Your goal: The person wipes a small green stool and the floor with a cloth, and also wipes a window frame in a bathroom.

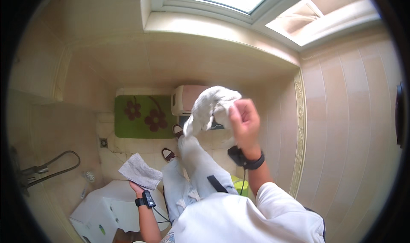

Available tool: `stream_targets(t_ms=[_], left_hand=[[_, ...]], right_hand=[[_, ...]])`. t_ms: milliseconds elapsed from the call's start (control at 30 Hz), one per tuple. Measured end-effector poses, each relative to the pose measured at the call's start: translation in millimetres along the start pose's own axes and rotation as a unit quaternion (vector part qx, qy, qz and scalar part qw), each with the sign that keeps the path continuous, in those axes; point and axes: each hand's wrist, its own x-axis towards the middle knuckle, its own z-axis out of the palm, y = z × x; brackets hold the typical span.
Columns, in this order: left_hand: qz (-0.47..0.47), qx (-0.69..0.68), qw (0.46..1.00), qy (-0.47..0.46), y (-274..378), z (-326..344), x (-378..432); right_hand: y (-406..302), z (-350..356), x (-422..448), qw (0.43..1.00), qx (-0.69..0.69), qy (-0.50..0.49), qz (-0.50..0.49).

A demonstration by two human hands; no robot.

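Observation:
My right hand [246,121] is raised at the middle right and grips a crumpled white cloth [208,103]. The cloth looks blurred and hangs out to the left of the fingers, above my knee. My left hand [137,188], lower on the left, supports a folded grey towel [141,171] from underneath; the towel hides most of the fingers. The two cloths are well apart. Each wrist wears a black strap with a small device and a cable.
A green bath mat [145,116] with flower shapes lies by a pink and white plastic box [184,99]. A white cabinet [105,201] stands below my left hand. A shower hose [72,156] loops at the left wall, and a bright green bin [241,186] is near my right side.

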Motion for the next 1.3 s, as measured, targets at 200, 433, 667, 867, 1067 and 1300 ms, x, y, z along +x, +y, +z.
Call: stream_targets(t_ms=[200, 433, 667, 867, 1067, 1300], left_hand=[[0.028, 0.008, 0.999, 0.021, 4, 10, 7], [-0.009, -0.031, 0.999, 0.015, 6, 26, 5], [0.028, -0.043, 0.999, 0.009, 17, 73, -7], [0.048, -0.097, 0.994, -0.034, 11, 86, -3], [0.099, -0.103, 0.990, 0.015, 16, 88, -21], [0.139, -0.112, 0.982, 0.054, 17, 102, -33]], right_hand=[[-29, -66, 88, 0.994, -0.074, 0.048, -0.069], [-78, -80, 171, 0.988, -0.115, -0.008, -0.102], [-90, -37, 215, 0.976, -0.156, -0.091, -0.121], [-56, 61, 248, 0.906, -0.324, -0.154, -0.224], [-158, 131, 257, 0.851, -0.315, -0.112, -0.406], [-94, 116, 275, 0.646, -0.480, -0.159, -0.573]])
